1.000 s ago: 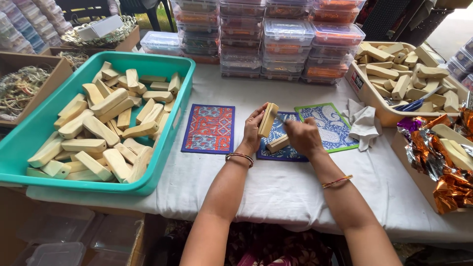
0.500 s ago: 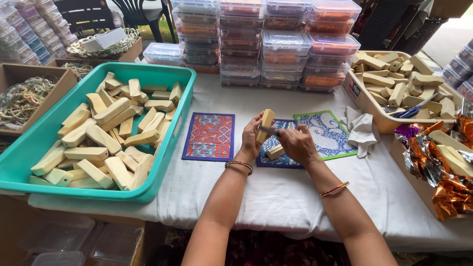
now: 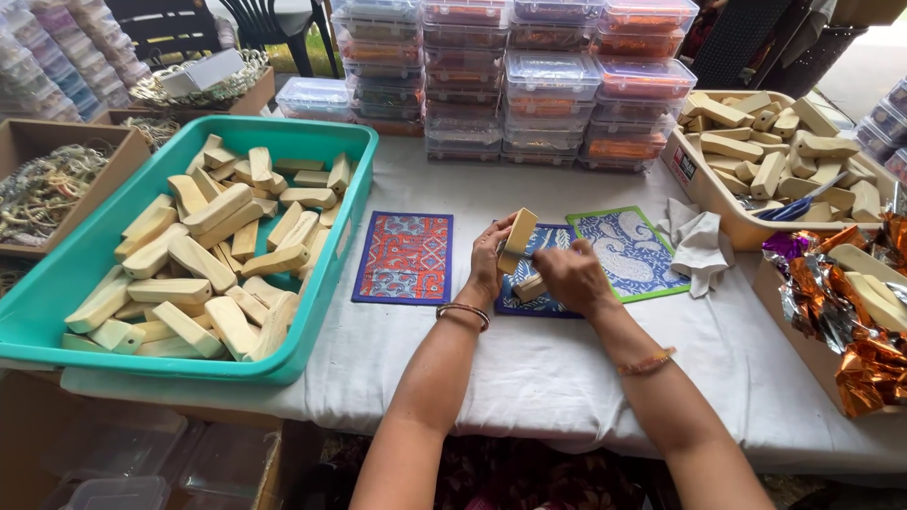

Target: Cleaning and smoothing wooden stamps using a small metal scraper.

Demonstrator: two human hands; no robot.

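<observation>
My left hand (image 3: 488, 257) holds a pale wooden block (image 3: 516, 239) upright above a blue patterned mat (image 3: 529, 295). My right hand (image 3: 570, 275) is closed on a thin dark tool (image 3: 522, 252) whose tip touches the block's side. A second wooden block (image 3: 527, 286) lies on the mat just under my right hand. A red patterned mat (image 3: 404, 257) lies to the left and a green-edged blue mat (image 3: 631, 251) to the right.
A teal tub (image 3: 57, 274) of wooden blocks fills the left. A beige tray (image 3: 704, 194) of blocks with blue scissors (image 3: 798, 205) stands back right. A white cloth (image 3: 701, 243), shiny foil wrappers (image 3: 831, 302), stacked clear boxes (image 3: 548, 85) and cardboard boxes of jewellery (image 3: 42, 184) surround the table.
My right hand has moved left, bringing the thin tool against the upright block. The left hand keeps the block in much the same place.
</observation>
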